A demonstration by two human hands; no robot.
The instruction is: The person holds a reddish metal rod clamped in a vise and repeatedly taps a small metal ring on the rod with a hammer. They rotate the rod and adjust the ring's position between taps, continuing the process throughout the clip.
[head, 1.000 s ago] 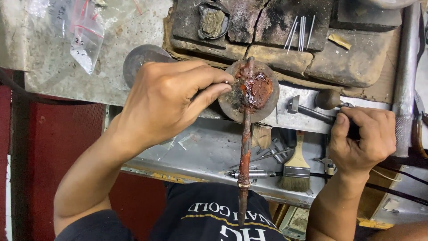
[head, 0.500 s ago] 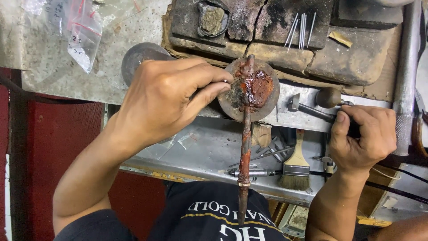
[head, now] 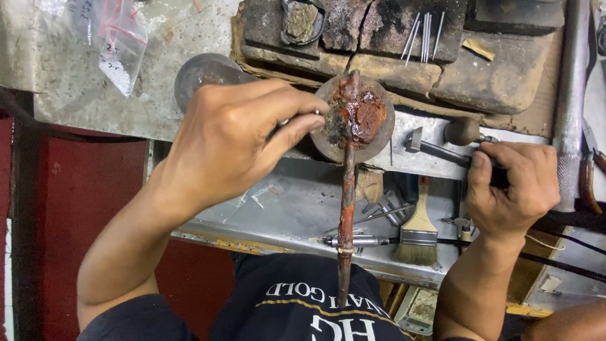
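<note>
Rusty round disc [head: 353,120] under left hand [head: 237,142], brush [head: 418,237], perhaps pins [head: 423,31] behind.

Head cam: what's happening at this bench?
A person sits at a cluttered metal workbench. The left hand pinches a slim tool against the red-brown lump on a round disc, which tops a long stick running down toward their lap. The right hand grips the handle of a small hammer lying on the bench, head not raised. A paintbrush and loose tools lie in the tray below; thin metal rods rest on charred blocks behind.
</note>
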